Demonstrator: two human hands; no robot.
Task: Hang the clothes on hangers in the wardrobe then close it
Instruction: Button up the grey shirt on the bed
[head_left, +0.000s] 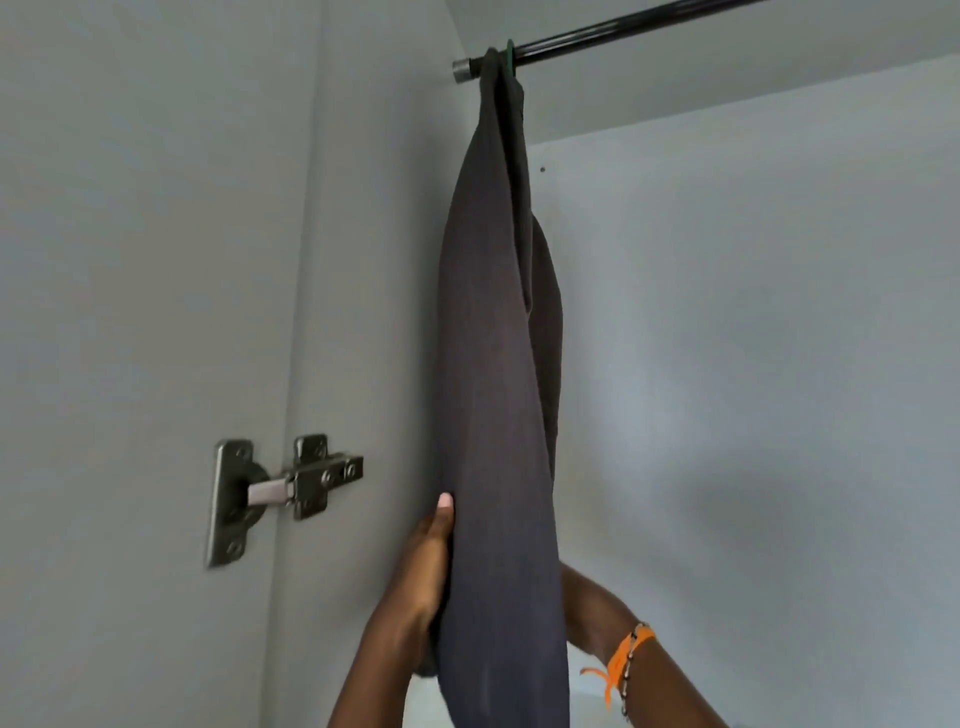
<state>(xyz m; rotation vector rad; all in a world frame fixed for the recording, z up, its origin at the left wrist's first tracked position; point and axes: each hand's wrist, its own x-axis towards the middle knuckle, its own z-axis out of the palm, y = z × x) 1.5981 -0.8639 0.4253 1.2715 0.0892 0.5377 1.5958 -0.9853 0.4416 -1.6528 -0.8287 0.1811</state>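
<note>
A long dark grey garment (498, 364) hangs from a green hanger hook (510, 56) at the left end of the black wardrobe rail (623, 31). My left hand (423, 566) holds the garment's lower left edge, thumb lying up along the cloth. My right hand (584, 613) is behind the garment's lower right side; its fingers are hidden by the cloth. An orange band and a bead bracelet sit on that wrist.
The wardrobe's grey side wall (363, 260) is just left of the garment. A metal door hinge (280, 488) joins it to the open door (130, 260). The pale back panel (753, 338) fills the right.
</note>
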